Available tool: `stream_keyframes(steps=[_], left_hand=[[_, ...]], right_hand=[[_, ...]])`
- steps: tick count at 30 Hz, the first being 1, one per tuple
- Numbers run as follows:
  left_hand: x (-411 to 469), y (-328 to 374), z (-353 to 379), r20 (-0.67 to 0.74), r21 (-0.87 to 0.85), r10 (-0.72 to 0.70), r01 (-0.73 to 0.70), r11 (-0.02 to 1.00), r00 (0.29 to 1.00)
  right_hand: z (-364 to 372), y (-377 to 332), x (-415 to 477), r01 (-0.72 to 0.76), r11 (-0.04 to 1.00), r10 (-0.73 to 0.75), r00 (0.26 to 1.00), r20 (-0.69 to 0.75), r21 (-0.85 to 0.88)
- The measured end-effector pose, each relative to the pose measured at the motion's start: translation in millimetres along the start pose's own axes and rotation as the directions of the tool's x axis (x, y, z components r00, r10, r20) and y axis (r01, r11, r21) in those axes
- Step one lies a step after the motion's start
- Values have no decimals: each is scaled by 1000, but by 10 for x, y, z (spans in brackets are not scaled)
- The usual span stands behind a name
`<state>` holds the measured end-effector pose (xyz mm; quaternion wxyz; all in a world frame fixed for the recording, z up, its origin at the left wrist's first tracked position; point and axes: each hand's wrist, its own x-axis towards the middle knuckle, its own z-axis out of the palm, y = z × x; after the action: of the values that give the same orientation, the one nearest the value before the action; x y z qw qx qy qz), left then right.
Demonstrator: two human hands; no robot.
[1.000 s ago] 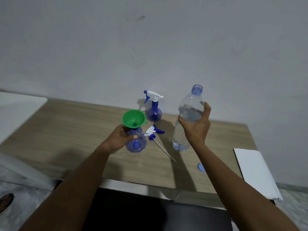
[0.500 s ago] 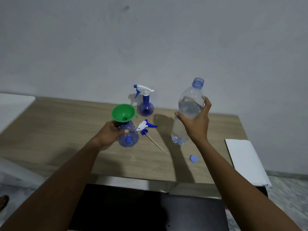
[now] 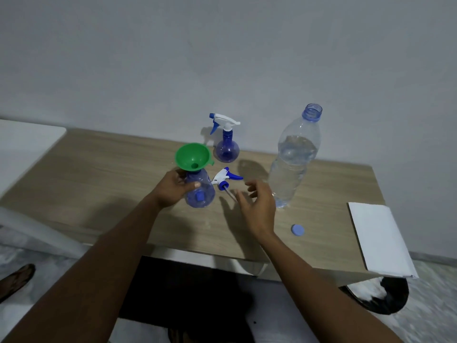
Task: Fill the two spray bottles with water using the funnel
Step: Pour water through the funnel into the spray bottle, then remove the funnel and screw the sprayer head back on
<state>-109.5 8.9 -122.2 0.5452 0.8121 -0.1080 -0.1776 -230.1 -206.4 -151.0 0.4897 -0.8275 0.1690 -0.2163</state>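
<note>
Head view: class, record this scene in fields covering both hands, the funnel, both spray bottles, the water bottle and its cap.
left hand: grips the open spray bottle
right hand: open, holding nothing
green funnel: seated in that bottle's neck
second spray bottle: upright behind the funnel, trigger head on
loose trigger head: lying on table
water bottle: upright, uncapped, partly full
blue cap: on table, apart from bottle

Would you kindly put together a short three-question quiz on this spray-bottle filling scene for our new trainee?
1. True or false: the water bottle lies on its side.
2. The left hand grips: A the water bottle; B the spray bottle bearing the green funnel; C nothing.
3. Fill in: the right hand holds ____.
Key: 1 false; 2 B; 3 nothing.
</note>
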Motion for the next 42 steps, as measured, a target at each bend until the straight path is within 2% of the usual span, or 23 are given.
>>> stream_keyframes(steps=[3,6,8,10,12,14,16,20,28,33,35,37,40,42], left_hand=[[-5,8,-5,3,11,11,-11,1000,1000],[27,3,-7,15,14,44,-44,999,999],[54,-40,-8,20,6,69,-69,998,997],[52,-102,-39,27,-2,87,-87,996,996],[34,-157,-87,55,-16,123,-123,992,991],[19,-202,-132,86,-19,158,-157,987,984],[43,-256,-181,120,24,143,-146,989,983],[108,-332,-252,182,160,65,-94,983,981],[71,-252,-256,188,77,177,-194,978,966],[90,-258,-204,158,-3,204,-206,978,966],[102,-283,-204,157,-33,205,-203,979,966],[140,-323,-214,152,-59,196,-189,980,969],[168,-352,-216,161,-58,202,-195,979,966],[171,-361,-209,166,-72,204,-194,978,965]], right_hand=[[202,38,137,-71,988,94,981,171,-135],[398,-9,317,-135,976,171,962,212,-173],[519,-91,387,-189,977,205,964,170,-102],[576,-237,373,-226,968,215,971,102,110],[590,-416,334,-200,937,172,978,119,286],[566,-532,317,-121,928,46,976,214,354],[551,-587,319,-74,920,-59,944,325,384],[589,-667,385,-114,923,-52,909,414,366],[632,-834,399,-137,909,0,944,329,393],[498,-1039,346,-139,816,43,983,180,561],[396,-1046,337,-121,809,67,991,113,576],[301,-952,310,-112,846,90,994,69,521],[220,-633,196,-189,932,188,982,34,308],[178,-375,106,-244,952,245,969,21,182]])
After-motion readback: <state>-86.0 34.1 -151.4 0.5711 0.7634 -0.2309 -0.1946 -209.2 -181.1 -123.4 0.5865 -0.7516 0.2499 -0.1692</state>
